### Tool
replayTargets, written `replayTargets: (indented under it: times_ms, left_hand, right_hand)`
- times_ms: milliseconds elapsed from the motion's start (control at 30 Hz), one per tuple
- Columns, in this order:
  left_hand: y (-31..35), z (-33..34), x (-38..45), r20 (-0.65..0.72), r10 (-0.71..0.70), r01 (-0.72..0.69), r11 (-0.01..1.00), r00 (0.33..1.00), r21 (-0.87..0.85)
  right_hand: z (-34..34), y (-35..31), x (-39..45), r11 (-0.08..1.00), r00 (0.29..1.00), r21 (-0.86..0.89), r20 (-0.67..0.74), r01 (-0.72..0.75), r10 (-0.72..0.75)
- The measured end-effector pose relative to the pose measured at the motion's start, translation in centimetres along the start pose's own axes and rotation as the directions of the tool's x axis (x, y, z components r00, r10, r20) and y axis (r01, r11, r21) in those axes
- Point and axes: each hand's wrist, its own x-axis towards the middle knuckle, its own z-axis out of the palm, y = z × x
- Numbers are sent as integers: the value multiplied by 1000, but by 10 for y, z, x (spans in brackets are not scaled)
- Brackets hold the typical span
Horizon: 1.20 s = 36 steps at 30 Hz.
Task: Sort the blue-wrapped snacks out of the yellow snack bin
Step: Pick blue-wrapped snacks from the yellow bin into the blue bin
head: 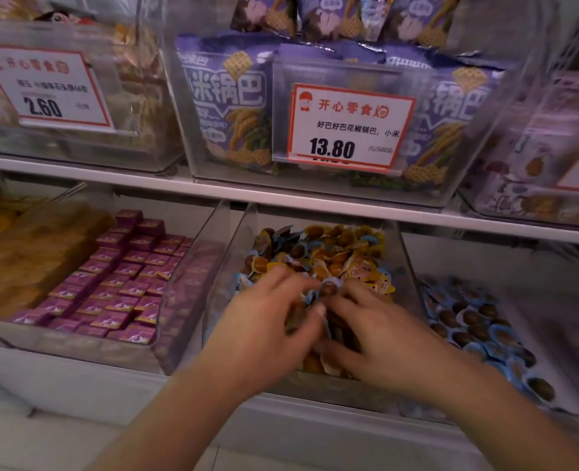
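In the clear bin (404,266) straight ahead of the person, on the lower shelf (485,229), both hands are down among a heap of small yellow-wrapped snacks (332,256). The left hand (264,329) comes in from the lower left with its forearm angled up and to the right, palm down, fingers curled and spread over the near side of the heap. The right hand (379,338) comes in from the lower right, also palm down, its fingers bent in toward the left hand so the fingertips of the two nearly meet. Between those fingertips sits one blue-wrapped snack (327,288), a brown round piece in a pale blue wrapper; the fingers of both hands close around it, though motion blur hides exactly which fingers pinch it. A few more blue wrappers show at the left hand's outer edge.

Just to the right of the right hand, a neighbouring bin (553,334) holds a layer of blue-wrapped pieces (475,331). To the left of the left hand, another clear bin holds rows of pink boxes (118,283). Above the hands, on the upper shelf, a bin of purple bags (226,107) carries a red-bordered price card (349,127) reading 13.80, and a second card (46,86) further left reads 2.60.
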Motion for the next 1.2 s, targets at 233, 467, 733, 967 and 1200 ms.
replayTargets:
  times_ms: [233,467,733,967,1200]
  left_hand:
    - [-20,-12,-5,67,-42,19,948,997,318]
    - [-19,-14,-11,81,-34,11,964,996,266]
    - [-24,-1,-13,253,-83,31,978,964,204]
    - [-19,-1,-9,0,-292,289,946,956,-147]
    - [-13,6,2,-95,-298,301,953,950,26]
  right_hand:
    - [1,7,2,997,995,62,-85,-44,49]
    - [-4,11,11,957,904,232,-347,-176,251]
    - [1,10,26,970,939,152,-262,-189,224]
    - [13,9,29,993,984,42,-134,-111,116]
    - [12,4,26,901,915,406,-287,-151,283]
